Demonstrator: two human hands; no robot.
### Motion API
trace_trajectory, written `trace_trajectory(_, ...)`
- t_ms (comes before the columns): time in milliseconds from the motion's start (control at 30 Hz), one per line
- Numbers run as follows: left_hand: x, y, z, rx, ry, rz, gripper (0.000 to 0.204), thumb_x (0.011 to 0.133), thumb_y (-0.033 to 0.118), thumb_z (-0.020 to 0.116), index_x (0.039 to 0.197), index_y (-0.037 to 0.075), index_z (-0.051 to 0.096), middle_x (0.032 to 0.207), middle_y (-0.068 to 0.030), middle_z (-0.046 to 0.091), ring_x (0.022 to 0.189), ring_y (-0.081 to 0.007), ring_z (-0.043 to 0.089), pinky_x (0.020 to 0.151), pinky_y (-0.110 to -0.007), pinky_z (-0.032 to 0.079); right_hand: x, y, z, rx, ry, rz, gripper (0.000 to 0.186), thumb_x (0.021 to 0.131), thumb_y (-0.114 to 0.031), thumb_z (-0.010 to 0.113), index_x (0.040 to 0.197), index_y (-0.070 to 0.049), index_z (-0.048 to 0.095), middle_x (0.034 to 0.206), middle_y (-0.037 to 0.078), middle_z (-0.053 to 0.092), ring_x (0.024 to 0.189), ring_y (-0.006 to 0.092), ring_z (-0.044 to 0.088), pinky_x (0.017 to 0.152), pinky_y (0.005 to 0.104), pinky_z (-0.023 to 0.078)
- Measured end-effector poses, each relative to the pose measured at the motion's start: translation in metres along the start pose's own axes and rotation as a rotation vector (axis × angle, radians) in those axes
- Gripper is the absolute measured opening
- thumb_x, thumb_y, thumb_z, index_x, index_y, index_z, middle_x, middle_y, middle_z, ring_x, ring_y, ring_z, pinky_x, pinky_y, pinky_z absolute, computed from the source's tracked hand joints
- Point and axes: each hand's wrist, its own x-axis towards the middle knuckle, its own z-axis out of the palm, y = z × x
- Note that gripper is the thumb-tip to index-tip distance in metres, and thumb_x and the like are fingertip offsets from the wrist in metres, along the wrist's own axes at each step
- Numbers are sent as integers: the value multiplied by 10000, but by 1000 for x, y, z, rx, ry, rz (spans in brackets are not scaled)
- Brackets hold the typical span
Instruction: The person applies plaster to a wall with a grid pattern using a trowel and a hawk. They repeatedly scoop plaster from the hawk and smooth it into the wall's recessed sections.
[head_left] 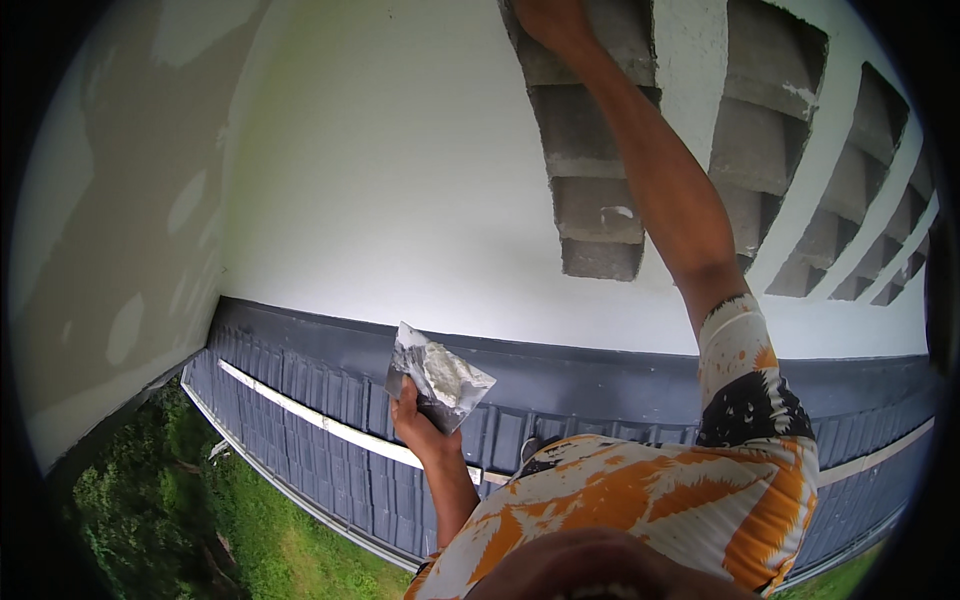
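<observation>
My left hand (420, 418) is closed on a flat, four-cornered metal plastering plate (413, 372). A thick lump of white putty (445, 372) lies on the plate. The thumb shows on its near left edge; the other fingers are hidden beneath it. My right arm stretches up along the white wall (400, 170). At the top edge of the picture, my right hand (550, 22) is beside the upper part of a column of grey block openings (598, 208). Its fingers are cut off by the dark rim, so I cannot make out what they hold, if anything.
More columns of grey openings (757, 150) run along the wall to the right. Below lies a dark tiled roof (330, 390) with a pale batten (330, 427) across it. A patchy beige wall (120, 230) stands at left. Beyond the roof's edge, grass (270, 520) lies lower down.
</observation>
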Motion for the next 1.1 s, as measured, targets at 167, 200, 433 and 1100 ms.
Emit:
trace_trajectory(167, 1, 2, -1, -17, -20, -2, 307, 947, 124, 530, 1206, -39, 546, 1097, -146, 643, 973, -261, 670, 817, -401, 566, -41, -67, -31, 225, -90, 191, 243, 924, -108, 529, 743, 51, 565, 638, 159, 579, 538, 231, 567, 533, 382, 459)
trace_trajectory(200, 2, 2, 0, -13, -27, -12, 288, 950, 128, 527, 1185, -34, 562, 1089, -138, 650, 974, -261, 672, 823, -403, 563, -47, -69, -32, 161, -90, 97, 235, 924, -93, 534, 733, 41, 556, 637, 134, 574, 518, 214, 549, 510, 364, 450)
trace_trajectory(433, -2, 5, 7, -16, -72, -31, 334, 948, 106, 523, 1243, -50, 512, 1106, -157, 628, 977, -263, 666, 816, -403, 573, -56, -54, -18, 25, 89, 52, 224, 862, -161, 522, 852, 6, 671, 657, 210, 633, 617, 382, 631, 662, 501, 521)
trace_trajectory(1100, 0, -2, -3, -27, -10, -29, 292, 950, 112, 511, 1196, -43, 535, 1086, -152, 634, 952, -265, 675, 802, -415, 575, -91, -40, -24, -360, 186, -117, 194, 851, -117, 610, 981, -117, 753, 859, 58, 668, 842, 271, 649, 702, 400, 521)
